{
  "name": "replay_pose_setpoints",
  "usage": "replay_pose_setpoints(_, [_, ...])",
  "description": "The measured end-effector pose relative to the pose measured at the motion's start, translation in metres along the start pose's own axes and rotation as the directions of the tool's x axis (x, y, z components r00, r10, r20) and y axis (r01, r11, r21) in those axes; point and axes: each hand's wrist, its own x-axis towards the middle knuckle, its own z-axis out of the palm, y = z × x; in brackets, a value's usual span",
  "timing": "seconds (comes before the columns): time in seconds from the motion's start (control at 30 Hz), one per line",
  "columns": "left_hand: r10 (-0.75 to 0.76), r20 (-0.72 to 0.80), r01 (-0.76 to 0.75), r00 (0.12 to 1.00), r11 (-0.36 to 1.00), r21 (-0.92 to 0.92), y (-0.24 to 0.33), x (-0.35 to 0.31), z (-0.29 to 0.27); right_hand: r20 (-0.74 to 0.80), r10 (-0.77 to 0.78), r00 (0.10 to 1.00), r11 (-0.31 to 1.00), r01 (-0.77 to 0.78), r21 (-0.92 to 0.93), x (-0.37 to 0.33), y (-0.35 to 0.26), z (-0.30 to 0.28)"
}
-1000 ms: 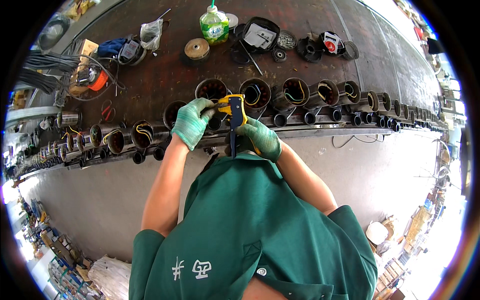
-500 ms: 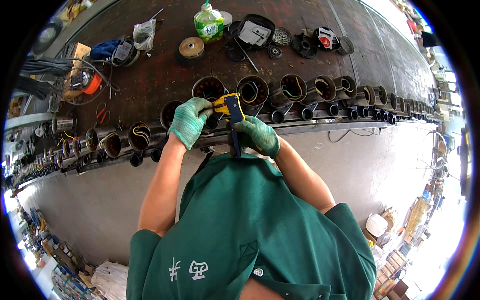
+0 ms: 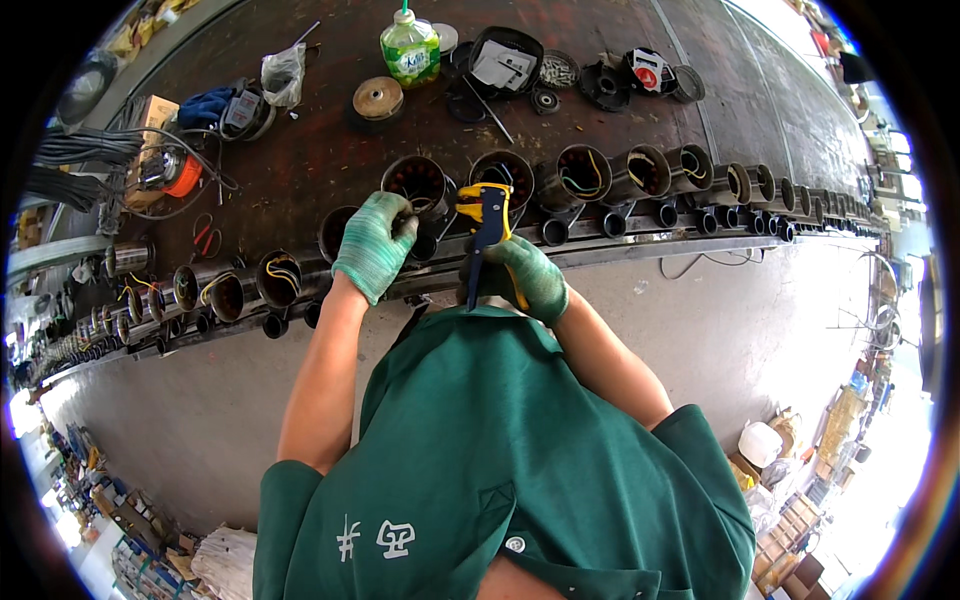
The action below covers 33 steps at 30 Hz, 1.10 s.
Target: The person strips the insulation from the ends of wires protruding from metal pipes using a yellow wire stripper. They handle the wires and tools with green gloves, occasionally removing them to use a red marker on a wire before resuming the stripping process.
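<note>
My right hand (image 3: 532,277), in a green glove, grips a wire stripper (image 3: 488,228) with yellow jaws and dark blue handles. The stripper stands upright, its head level with the row of metal tubes. My left hand (image 3: 374,248), gloved too, has its fingers curled together at the mouth of a metal tube (image 3: 414,174) with dark reddish windings inside. Whatever sits between those fingertips is too small to make out. Just behind the stripper's head is another tube (image 3: 517,168) with light wires in it.
Similar tubes with coloured wires line the table edge on both sides, such as one tube (image 3: 582,172) at right. On the table (image 3: 300,150) are red-handled scissors (image 3: 206,238), a spool (image 3: 378,97), a green-labelled bottle (image 3: 410,55), a black tray (image 3: 505,62) and an orange reel (image 3: 184,176).
The wire stripper has moved right, away from my left hand, so a gap now lies between them. My left hand has shifted slightly left, its fingers more curled.
</note>
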Motion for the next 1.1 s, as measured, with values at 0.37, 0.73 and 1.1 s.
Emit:
replay_pose_setpoints(0.37, [-0.184, 0.333, 0.029, 0.925, 0.907, 0.420, 0.012, 0.058, -0.010, -0.064, 0.045, 0.997, 0.997, -0.049, -0.066, -0.012, -0.012, 0.003])
replay_pose_setpoints(0.73, [-0.112, 0.312, 0.018, 0.943, 0.956, 0.291, -0.005, 0.051, -0.014, -0.078, 0.035, 0.996, 0.991, -0.045, -0.128, -0.006, -0.010, -0.003])
replay_pose_setpoints(1.1, [-0.204, 0.406, 0.048, 0.891, 0.930, 0.363, 0.018, 0.062, -0.009, -0.112, 0.055, 0.992, 0.985, -0.072, -0.157, -0.006, -0.017, 0.004])
